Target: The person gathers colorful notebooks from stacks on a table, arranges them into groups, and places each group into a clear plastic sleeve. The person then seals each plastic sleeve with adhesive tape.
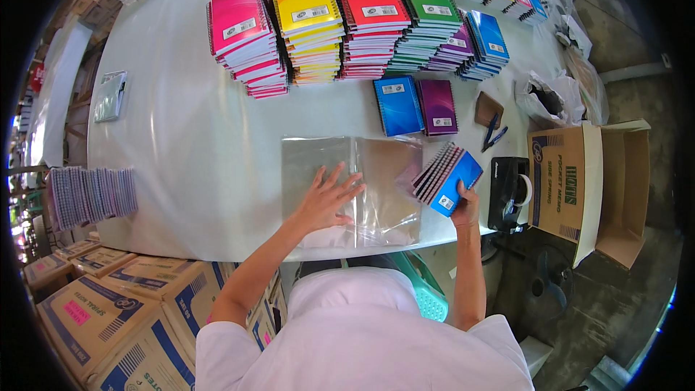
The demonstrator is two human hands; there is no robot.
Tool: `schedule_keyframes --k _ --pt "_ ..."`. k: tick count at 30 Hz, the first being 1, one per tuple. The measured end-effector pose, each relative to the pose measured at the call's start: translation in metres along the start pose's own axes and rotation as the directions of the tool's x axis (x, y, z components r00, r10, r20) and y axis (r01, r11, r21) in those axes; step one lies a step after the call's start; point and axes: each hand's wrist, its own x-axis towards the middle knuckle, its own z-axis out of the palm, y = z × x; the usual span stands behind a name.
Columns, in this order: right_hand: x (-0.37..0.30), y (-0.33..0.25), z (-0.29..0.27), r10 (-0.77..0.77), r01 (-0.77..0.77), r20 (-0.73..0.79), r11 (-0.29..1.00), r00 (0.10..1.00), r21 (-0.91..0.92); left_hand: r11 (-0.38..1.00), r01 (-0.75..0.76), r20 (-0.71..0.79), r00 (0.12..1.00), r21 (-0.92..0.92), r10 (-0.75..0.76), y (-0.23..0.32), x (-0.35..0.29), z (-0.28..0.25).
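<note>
The right hand (467,204) grips a fanned bundle of small spiral notebooks (460,177), a blue cover uppermost, just beyond the right edge of the clear plastic sheeting (387,206) on the surface (188,174). Whether the bundle touches the plastic I cannot tell. Its long axis runs diagonally, from upper right to lower left, with the wire-bound edges turned left toward the sheeting.

The left hand (329,199) is spread with fingers apart, palm down on the sheeting near its middle seam, holding nothing. The bundle lies to its right, across the sheeting's right half; the right hand is the nearer one, already closed around the lower right part of the bundle. The sheeting looks flat, with nothing visible inside it.

Beyond the bundle, a loose blue notebook (398,105) and a purple notebook (437,107) lie side by side, in front of the tall notebook stacks (311,22).

As for containers, an open cardboard box (565,185) stands at the right, past the black tape dispenser (504,195); its contents are hidden. A white plastic bag (546,101) behind it shows something dark in its mouth. Closed cartons (98,311) fill the lower left.
</note>
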Motion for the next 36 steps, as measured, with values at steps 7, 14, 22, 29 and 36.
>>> schedule_keyframes --k 7,14,22,29,36 --pt "0.0 0.038 0.099 0.368 -0.349 0.095 0.921 0.925 -0.171 0.994 0.004 -0.048 0.999 0.11 0.001 -0.028 0.004 -0.034" --pt "0.017 0.056 0.114 0.403 -0.387 0.04 0.898 0.914 -0.208 0.995 -0.053 0.199 0.979 0.089 0.034 -0.021 -0.092 -0.049" --pt "0.027 0.047 0.119 0.428 -0.385 0.018 0.83 0.904 -0.404 0.925 0.133 -0.388 0.879 -0.357 -0.276 0.004 -0.049 -0.057" --pt "0.001 0.045 0.147 0.346 -0.312 0.04 0.886 0.937 -0.343 0.942 0.33 -0.301 0.907 0.069 -0.296 -0.011 -0.047 0.018" --pt "-0.018 0.085 0.135 -0.027 0.228 0.412 0.864 0.911 -0.448 0.466 -0.207 -0.388 0.859 -0.86 -0.334 0.001 -0.017 -0.014"
